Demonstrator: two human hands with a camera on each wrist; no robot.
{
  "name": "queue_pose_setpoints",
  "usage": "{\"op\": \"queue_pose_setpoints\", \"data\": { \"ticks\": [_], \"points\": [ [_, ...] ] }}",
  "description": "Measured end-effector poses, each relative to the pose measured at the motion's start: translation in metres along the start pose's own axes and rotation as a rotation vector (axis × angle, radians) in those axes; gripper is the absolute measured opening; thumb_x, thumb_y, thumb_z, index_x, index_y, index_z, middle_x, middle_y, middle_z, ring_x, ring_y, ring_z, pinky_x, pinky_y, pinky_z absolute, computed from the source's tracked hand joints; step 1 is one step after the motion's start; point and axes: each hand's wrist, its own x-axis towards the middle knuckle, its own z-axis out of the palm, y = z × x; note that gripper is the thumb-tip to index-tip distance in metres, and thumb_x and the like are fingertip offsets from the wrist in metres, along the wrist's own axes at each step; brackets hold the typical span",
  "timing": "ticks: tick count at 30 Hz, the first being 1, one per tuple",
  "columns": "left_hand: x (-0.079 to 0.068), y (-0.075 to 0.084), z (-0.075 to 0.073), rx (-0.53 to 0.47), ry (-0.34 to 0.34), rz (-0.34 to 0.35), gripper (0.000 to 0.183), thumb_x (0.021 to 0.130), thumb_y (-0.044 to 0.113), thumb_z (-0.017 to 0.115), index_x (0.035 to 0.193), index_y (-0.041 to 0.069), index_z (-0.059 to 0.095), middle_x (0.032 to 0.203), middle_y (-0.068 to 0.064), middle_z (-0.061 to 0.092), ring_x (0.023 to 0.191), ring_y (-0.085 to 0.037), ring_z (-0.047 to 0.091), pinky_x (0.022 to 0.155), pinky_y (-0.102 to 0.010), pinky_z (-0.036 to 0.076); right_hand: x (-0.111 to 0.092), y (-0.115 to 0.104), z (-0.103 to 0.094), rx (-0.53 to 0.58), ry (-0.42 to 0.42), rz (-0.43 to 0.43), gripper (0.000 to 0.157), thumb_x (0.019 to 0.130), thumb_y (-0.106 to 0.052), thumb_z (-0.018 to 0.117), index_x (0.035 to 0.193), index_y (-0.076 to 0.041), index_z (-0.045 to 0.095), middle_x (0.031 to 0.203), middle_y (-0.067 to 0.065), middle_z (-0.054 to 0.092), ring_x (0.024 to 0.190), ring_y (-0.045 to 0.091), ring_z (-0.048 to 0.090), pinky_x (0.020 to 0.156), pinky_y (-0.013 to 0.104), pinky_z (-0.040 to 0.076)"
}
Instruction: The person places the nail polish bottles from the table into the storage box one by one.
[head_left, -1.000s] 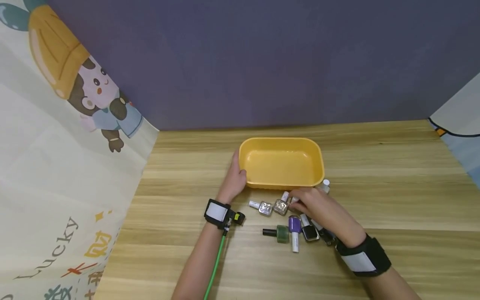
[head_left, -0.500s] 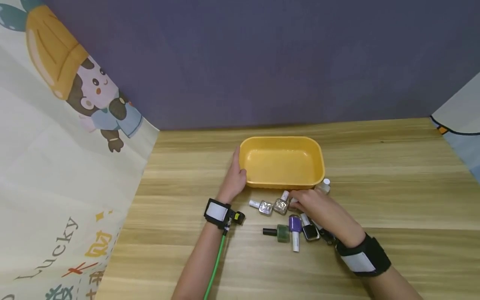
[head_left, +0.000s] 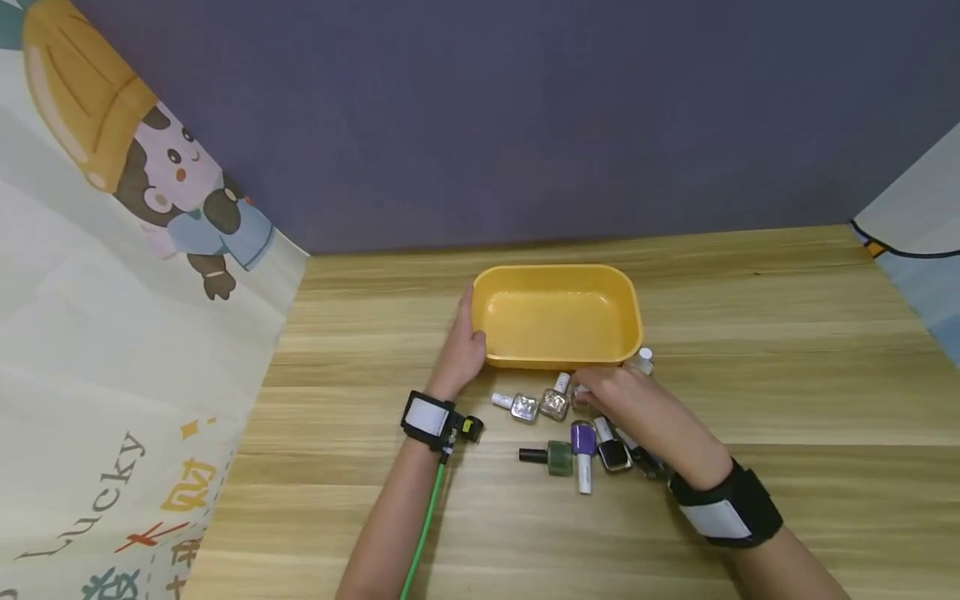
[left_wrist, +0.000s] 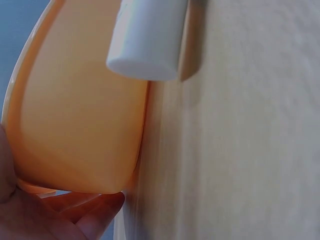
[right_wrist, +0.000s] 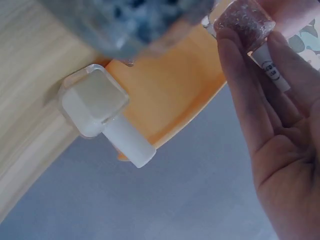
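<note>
My left hand grips the left end of a yellow plastic tub, thumb at the near corner and fingers along the outer wall. Just in front of the tub, my right hand pinches a nail polish bottle with pinkish glitter and a white cap; in the head view the hand mostly covers it. Left of that hand lie a gold glitter nail polish and a silver glitter one. Nearer are green, purple and black bottles, with more partly hidden under the right wrist.
A whitish nail polish bottle lies by the tub's near right corner. The wooden table ends at a dark blue wall. A green cable runs along the left forearm.
The head view has shifted slightly, moving the scene up and left. Both hands stay nearly in place; the held glitter bottle shows a little more beside the right fingertips.
</note>
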Motion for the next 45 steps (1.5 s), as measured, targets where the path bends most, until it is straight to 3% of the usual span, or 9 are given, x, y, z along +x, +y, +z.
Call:
{"op": "queue_pose_setpoints", "data": {
  "ticks": [13, 22, 31, 37, 45],
  "points": [
    [0.000, 0.000, 0.002, 0.002, 0.006, -0.024, 0.075, 0.088, 0.008, 0.033, 0.144, 0.040, -0.006, 0.153, 0.011, 0.004, 0.137, -0.007, 0.009, 0.108, -0.026, 0.009, -0.002, -0.003, -0.012, 0.006, 0.035, 0.007, 0.014, 0.081, -0.015, 0.065, 0.090, -0.015, 0.054, 0.080, -0.009, 0.055, 0.069, 0.000, 0.050, 0.060, 0.014, 0.043],
    [0.002, 0.000, 0.001, -0.020, 0.014, -0.024, 0.075, 0.088, 0.009, 0.033, 0.144, 0.042, -0.004, 0.153, 0.011, 0.008, 0.137, -0.007, 0.011, 0.108, -0.027, 0.011, -0.001, -0.003, -0.020, 0.005, -0.009, 0.023, 0.012, 0.086, -0.023, 0.059, 0.095, -0.016, 0.057, 0.085, -0.007, 0.062, 0.076, 0.003, 0.056, 0.068, 0.018, 0.047],
    [0.001, 0.001, 0.001, 0.009, 0.019, -0.023, 0.075, 0.088, 0.007, 0.034, 0.146, 0.038, -0.003, 0.153, 0.007, 0.010, 0.138, -0.011, 0.013, 0.108, -0.028, 0.012, -0.001, -0.003, -0.024, 0.005, 0.049, 0.017, 0.018, 0.094, -0.031, 0.043, 0.092, -0.016, 0.055, 0.078, -0.014, 0.051, 0.071, 0.000, 0.050, 0.063, 0.020, 0.045],
    [0.000, 0.001, 0.001, 0.018, 0.026, -0.040, 0.075, 0.087, 0.009, 0.033, 0.145, 0.041, -0.003, 0.153, 0.007, 0.011, 0.137, -0.009, 0.014, 0.108, -0.027, 0.013, -0.003, -0.003, -0.026, 0.014, 0.088, -0.001, 0.020, 0.095, -0.031, 0.042, 0.091, -0.016, 0.054, 0.075, -0.016, 0.046, 0.068, 0.001, 0.048, 0.062, 0.018, 0.043],
    [-0.002, 0.001, 0.002, 0.021, 0.027, -0.045, 0.075, 0.087, 0.010, 0.033, 0.144, 0.042, -0.003, 0.153, 0.007, 0.012, 0.136, -0.010, 0.016, 0.108, -0.028, 0.014, -0.004, -0.005, -0.028, 0.000, 0.092, -0.001, 0.020, 0.095, -0.029, 0.042, 0.096, -0.014, 0.055, 0.079, -0.014, 0.050, 0.072, 0.001, 0.052, 0.065, 0.017, 0.045]
  ]
}}
